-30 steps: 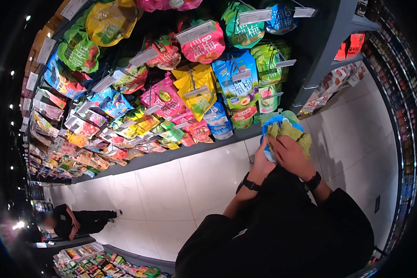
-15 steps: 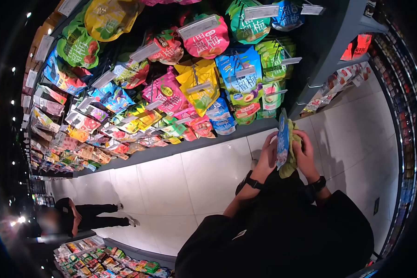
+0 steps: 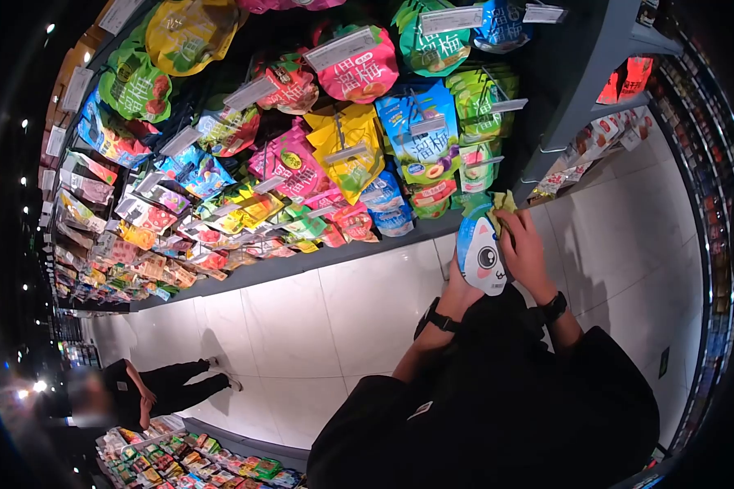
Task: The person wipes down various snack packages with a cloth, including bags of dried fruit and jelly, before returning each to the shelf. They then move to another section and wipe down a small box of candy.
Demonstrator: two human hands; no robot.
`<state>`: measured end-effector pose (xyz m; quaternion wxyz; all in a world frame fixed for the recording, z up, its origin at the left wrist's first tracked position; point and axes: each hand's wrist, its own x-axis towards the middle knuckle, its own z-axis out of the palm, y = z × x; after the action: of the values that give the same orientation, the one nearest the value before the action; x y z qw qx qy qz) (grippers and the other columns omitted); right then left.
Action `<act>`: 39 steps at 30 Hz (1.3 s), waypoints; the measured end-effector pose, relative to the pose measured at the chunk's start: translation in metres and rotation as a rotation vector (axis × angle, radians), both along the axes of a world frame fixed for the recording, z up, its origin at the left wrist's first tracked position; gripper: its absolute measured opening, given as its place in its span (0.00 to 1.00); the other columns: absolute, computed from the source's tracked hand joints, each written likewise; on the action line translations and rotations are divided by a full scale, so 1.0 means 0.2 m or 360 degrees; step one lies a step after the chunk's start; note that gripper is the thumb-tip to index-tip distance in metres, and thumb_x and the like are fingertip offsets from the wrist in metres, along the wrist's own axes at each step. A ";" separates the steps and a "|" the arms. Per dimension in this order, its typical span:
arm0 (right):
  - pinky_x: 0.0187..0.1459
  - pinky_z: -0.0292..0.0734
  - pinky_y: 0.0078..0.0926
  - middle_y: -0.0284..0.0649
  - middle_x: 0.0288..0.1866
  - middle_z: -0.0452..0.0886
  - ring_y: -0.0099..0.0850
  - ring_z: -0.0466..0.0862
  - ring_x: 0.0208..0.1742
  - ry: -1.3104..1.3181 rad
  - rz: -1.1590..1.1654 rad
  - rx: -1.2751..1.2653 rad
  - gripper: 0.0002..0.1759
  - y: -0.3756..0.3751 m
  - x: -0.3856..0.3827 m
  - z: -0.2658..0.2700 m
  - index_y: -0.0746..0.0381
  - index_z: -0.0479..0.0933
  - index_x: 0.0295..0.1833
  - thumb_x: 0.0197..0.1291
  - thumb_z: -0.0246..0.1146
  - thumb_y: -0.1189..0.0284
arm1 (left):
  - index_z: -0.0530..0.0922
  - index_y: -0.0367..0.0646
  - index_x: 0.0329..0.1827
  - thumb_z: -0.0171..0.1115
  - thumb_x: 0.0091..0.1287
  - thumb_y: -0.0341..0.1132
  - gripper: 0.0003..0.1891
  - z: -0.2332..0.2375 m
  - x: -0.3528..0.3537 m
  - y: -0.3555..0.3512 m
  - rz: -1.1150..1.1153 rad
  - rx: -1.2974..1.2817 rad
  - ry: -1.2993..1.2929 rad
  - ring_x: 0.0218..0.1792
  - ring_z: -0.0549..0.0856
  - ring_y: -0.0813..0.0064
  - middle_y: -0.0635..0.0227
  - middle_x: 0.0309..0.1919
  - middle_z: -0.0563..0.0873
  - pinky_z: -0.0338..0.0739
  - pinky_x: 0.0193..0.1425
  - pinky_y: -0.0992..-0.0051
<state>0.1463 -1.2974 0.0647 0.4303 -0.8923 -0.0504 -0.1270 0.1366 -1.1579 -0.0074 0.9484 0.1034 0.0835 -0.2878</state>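
— Fingers (image 3: 517,228) first, on the right hand (image 3: 528,257): curled shut round a bunched yellow-green cloth (image 3: 505,203), pressing it to the upper edge of the cat-face pouch (image 3: 481,254).

— And on the left hand (image 3: 458,295)?

— Wrapped round the lower part of the cat-face pouch from behind, tips out of sight. Gripping it, to judge from how upright it stands on that hand alone.

— Where exactly?

— Up in the air before the chest, off any hook. Just below the grey shelf ledge (image 3: 342,254) and close under the hanging snack bags (image 3: 347,163).

— Why held that way?

— Printed face turned toward the head, probably to keep the front in plain sight. Propped from underneath, so as to leave the right hand free for the cloth. Bunched rather than spread, likely for a thicker pad under the fingers.

— Anything on the wrists?

— A black watch (image 3: 439,320) on the left and a black band (image 3: 554,307) on the right, both clear of the black sleeves.

— And round about?

— Rows of bright bags on pegs, each with a price tag (image 3: 338,49) at the tip of the peg, presumably to read from the aisle. White tiled floor (image 3: 318,326) below. At lower left, well apart, another person (image 3: 130,389) in dark clothes, bent beside a low display of packets (image 3: 187,469).
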 end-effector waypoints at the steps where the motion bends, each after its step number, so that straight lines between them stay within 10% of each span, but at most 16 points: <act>1: 0.45 0.76 0.41 0.48 0.45 0.74 0.50 0.80 0.45 -0.0080 0.0042 -0.0083 0.18 0.01 0.03 0.00 0.60 0.78 0.57 0.62 0.59 0.80 | 0.71 0.50 0.72 0.43 0.78 0.57 0.28 0.03 -0.01 -0.03 0.0018 0.0027 0.0116 0.64 0.79 0.61 0.63 0.63 0.81 0.74 0.69 0.56; 4: 0.45 0.75 0.41 0.44 0.44 0.75 0.46 0.80 0.44 -0.0077 0.0265 -0.0268 0.20 0.05 0.00 0.04 0.57 0.79 0.57 0.57 0.62 0.77 | 0.67 0.48 0.76 0.38 0.79 0.60 0.33 -0.19 0.03 -0.08 0.0135 -0.0507 0.0027 0.69 0.76 0.57 0.60 0.70 0.75 0.70 0.73 0.53; 6: 0.46 0.75 0.38 0.40 0.44 0.77 0.41 0.80 0.44 -0.0365 0.0926 -0.0389 0.21 0.09 -0.07 0.05 0.54 0.81 0.56 0.55 0.64 0.75 | 0.67 0.48 0.76 0.39 0.79 0.60 0.32 -0.16 0.03 -0.07 0.0157 -0.0435 0.0019 0.69 0.76 0.56 0.60 0.70 0.76 0.70 0.73 0.53; 10: 0.47 0.75 0.37 0.37 0.44 0.77 0.39 0.80 0.45 -0.0298 0.1069 -0.0510 0.22 -0.03 -0.15 0.00 0.51 0.82 0.56 0.53 0.66 0.74 | 0.68 0.49 0.75 0.42 0.78 0.58 0.31 -0.01 0.08 0.01 0.0260 -0.0158 -0.0032 0.68 0.76 0.54 0.58 0.69 0.76 0.70 0.72 0.52; 20: 0.43 0.76 0.42 0.48 0.44 0.73 0.50 0.79 0.44 -0.0047 -0.0015 -0.0151 0.21 -0.15 0.04 0.06 0.58 0.78 0.59 0.59 0.61 0.80 | 0.63 0.47 0.78 0.42 0.74 0.69 0.40 -0.04 -0.01 -0.01 0.0044 -0.0233 0.0001 0.70 0.74 0.49 0.56 0.72 0.73 0.67 0.74 0.46; 29: 0.47 0.77 0.41 0.42 0.44 0.76 0.44 0.80 0.46 -0.0144 0.0735 -0.0549 0.24 -0.01 -0.03 0.05 0.58 0.79 0.59 0.53 0.65 0.78 | 0.68 0.47 0.75 0.45 0.75 0.67 0.37 -0.12 0.07 0.01 -0.0060 -0.0707 -0.0099 0.67 0.77 0.54 0.56 0.69 0.76 0.70 0.72 0.50; 39: 0.56 0.76 0.28 0.40 0.52 0.79 0.31 0.81 0.51 0.0274 0.0002 0.0529 0.24 -0.30 -0.02 -0.15 0.63 0.73 0.64 0.64 0.68 0.75 | 0.74 0.41 0.65 0.58 0.69 0.54 0.30 -0.05 0.17 0.03 -0.0027 0.0082 0.0240 0.58 0.84 0.54 0.53 0.58 0.83 0.79 0.64 0.54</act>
<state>0.1413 -1.3575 0.0353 0.5746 -0.8164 0.0079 -0.0567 0.1698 -1.1512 -0.0176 0.9340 0.1064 0.1612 -0.3005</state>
